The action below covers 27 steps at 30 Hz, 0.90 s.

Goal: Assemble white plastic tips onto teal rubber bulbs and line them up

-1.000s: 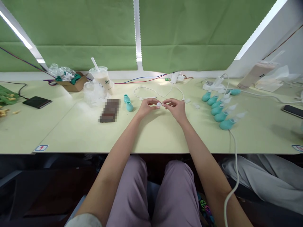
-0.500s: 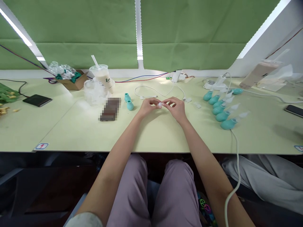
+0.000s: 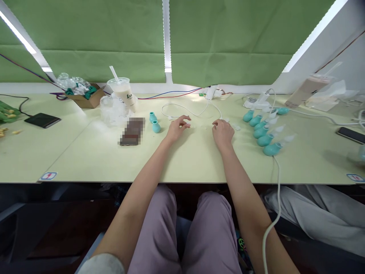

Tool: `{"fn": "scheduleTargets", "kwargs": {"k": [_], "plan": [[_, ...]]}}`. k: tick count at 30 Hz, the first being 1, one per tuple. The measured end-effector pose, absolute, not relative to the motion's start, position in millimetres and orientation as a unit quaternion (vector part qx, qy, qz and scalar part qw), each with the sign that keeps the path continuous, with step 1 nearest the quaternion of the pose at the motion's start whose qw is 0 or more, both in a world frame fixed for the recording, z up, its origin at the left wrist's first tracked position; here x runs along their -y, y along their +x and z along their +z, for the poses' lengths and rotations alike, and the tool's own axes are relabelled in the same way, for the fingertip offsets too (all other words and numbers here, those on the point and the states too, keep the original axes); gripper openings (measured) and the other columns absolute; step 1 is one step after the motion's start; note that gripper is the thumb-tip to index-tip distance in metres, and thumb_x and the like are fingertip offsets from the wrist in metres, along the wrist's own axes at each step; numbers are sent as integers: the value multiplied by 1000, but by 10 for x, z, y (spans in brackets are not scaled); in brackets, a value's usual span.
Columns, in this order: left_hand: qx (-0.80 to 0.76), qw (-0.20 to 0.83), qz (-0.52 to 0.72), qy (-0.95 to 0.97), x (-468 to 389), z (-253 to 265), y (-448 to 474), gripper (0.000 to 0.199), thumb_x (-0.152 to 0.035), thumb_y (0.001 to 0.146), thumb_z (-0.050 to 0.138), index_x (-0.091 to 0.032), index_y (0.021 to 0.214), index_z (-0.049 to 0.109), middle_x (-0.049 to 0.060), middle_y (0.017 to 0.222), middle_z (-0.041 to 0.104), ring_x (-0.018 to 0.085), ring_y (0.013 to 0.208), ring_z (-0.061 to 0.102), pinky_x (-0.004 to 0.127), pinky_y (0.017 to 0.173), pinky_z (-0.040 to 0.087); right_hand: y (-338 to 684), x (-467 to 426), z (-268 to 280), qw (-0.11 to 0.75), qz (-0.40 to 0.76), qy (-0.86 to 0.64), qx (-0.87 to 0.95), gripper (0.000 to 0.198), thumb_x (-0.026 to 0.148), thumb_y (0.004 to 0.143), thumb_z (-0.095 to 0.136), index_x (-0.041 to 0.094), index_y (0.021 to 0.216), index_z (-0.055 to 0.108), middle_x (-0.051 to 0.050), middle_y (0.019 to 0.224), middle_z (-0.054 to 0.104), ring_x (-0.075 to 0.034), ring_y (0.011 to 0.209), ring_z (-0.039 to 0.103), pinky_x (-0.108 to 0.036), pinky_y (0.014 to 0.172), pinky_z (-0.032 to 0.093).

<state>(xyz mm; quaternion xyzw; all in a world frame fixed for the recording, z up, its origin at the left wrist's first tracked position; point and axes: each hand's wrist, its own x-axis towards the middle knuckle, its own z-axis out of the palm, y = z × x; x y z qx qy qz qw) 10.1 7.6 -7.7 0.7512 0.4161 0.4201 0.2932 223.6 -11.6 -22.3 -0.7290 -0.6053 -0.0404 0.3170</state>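
Pale green table bearing: left hand, fingers loosely spread, empty; right hand, palm down, curled fingers over small clear caps, grasp hidden; beyond, two teal bulbs, white cable, row of teal bulb aspirators, lidded milk tea cup.

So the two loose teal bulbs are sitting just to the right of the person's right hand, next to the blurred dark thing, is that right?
Not quite. In the head view the two loose teal bulbs sit left of the left hand, not right of the right hand. They are indeed beside the blurred dark thing.
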Motion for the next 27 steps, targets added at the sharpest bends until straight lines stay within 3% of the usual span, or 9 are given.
{"fn": "scheduleTargets", "kwargs": {"k": [4, 8, 13, 22, 27], "plan": [[-421, 296, 384, 767, -61, -78, 101, 19, -32, 81, 54, -18, 88, 65, 2, 71, 70, 14, 69, 60, 25, 69, 41, 2292, 91, -252, 308, -11, -747, 590, 23, 10, 77, 50, 19, 88, 68, -12, 100, 64, -26, 92, 56, -34, 71, 41], [-435, 275, 352, 782, -29, -62, 102, 17, -28, 80, 52, -19, 86, 65, 1, 70, 69, 13, 66, 57, 24, 66, 38, 2216, 124, -199, 339, -10, -737, 585, 28, 14, 79, 49, 21, 99, 67, -10, 109, 61, -24, 93, 55, -33, 70, 40], [-436, 236, 320, 807, 22, -33, 103, 16, -23, 82, 48, -20, 85, 63, -1, 67, 66, 13, 66, 55, 25, 66, 37, 2047, 153, -205, 328, -13, -679, 657, 24, 14, 84, 47, 22, 94, 67, -7, 103, 63, -21, 92, 56, -32, 76, 39], [-478, 166, 318, 802, -25, -99, 113, 30, -25, 85, 52, -22, 115, 54, 3, 90, 65, 18, 85, 56, 30, 76, 39, 2087, 137, -255, 285, -46, -700, 653, 17, 19, 83, 56, 22, 90, 70, -8, 104, 64, -26, 103, 49, -39, 83, 29], [-492, 118, 265, 821, -13, -90, 112, 18, -22, 85, 55, -22, 102, 61, 5, 97, 68, 22, 96, 55, 36, 85, 36, 2114, 135, -258, 275, -41, -700, 658, 16, 18, 84, 55, 21, 83, 70, -8, 100, 65, -26, 101, 49, -40, 83, 28]]}}
